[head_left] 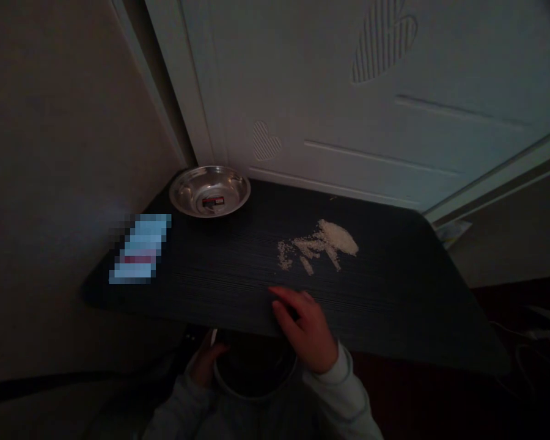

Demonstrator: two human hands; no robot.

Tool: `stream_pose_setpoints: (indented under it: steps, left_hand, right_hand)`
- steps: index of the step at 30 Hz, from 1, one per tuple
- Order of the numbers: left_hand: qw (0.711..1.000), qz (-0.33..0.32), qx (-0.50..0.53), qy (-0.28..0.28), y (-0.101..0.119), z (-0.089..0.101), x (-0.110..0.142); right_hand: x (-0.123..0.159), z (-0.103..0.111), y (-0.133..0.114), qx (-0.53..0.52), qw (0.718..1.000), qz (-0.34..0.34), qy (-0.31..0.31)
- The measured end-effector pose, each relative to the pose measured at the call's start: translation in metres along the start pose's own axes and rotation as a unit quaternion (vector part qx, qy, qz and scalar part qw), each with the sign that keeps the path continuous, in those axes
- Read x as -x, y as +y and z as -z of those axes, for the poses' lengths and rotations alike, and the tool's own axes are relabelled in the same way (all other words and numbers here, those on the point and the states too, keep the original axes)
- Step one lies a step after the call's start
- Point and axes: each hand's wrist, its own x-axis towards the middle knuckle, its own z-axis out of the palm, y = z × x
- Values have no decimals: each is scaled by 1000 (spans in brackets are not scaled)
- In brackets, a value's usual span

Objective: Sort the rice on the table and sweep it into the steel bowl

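My right hand point(308, 330) is over the near edge of the dark table, palm down. Its fingers are bent, with a gap between thumb and index finger, and nothing shows in them. Beyond the fingertips lies a small heap of pale, rice-like grains point(341, 238), with thin streaks of grains trailing to the left. Below the table edge, my left hand point(205, 363) grips the left rim of a dark round bowl point(255, 398), its thumb over the edge. The bowl's inside is too dark to make out.
A shiny metal basin point(178, 197) stands at the table's back left, with a small red and black label-like patch point(213, 201) inside. A bright, pixelated phone-like screen point(140, 250) is at the left edge. A white panel point(302, 91) with heart reliefs rises behind the dark table point(394, 293).
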Motion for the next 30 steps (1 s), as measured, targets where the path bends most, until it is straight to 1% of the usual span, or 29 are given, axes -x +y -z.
stream_pose_setpoints:
  steps: [2, 4, 10, 14, 16, 19, 21, 23, 24, 26, 30]
  left_hand:
    - [1000, 1, -4, -10, 0, 1, 2]
    - [1000, -8, 5, -16, -1, 3, 3]
    - [999, 1, 16, -40, 0, 3, 1]
    - [999, -6, 27, -45, -2, 3, -1]
    - [999, 0, 33, -34, -5, 6, -2]
    - [999, -6, 34, 11, -7, 10, -5]
    - [1000, 10, 7, 26, -5, 12, -6]
    - [998, 31, -40, 26, -2, 11, -4]
    - [997, 30, -62, 28, -1, 10, -3]
    - [996, 2, -85, 39, 4, 5, 3]
    - [993, -46, -91, 54, 11, -8, 13]
  right_hand:
    - [-5, -9, -6, 37, 999, 17, -11]
    - [-7, -11, -6, 56, 998, 23, -19]
    - [-5, -4, -5, 84, 992, 68, -71]
    - [-4, -4, -7, 84, 990, 67, -90]
    - [-4, -5, -7, 77, 991, 67, -91]
    - [-4, -7, -5, 52, 991, 79, -99]
    - [-4, -7, -5, 34, 990, 91, -105]
    - [-4, -7, -5, 25, 989, 101, -104]
    - [-5, -6, -5, 23, 989, 106, -103]
    - [-5, -5, -5, 19, 988, 111, -102]
    - [-4, -6, -4, 5, 988, 110, -105]
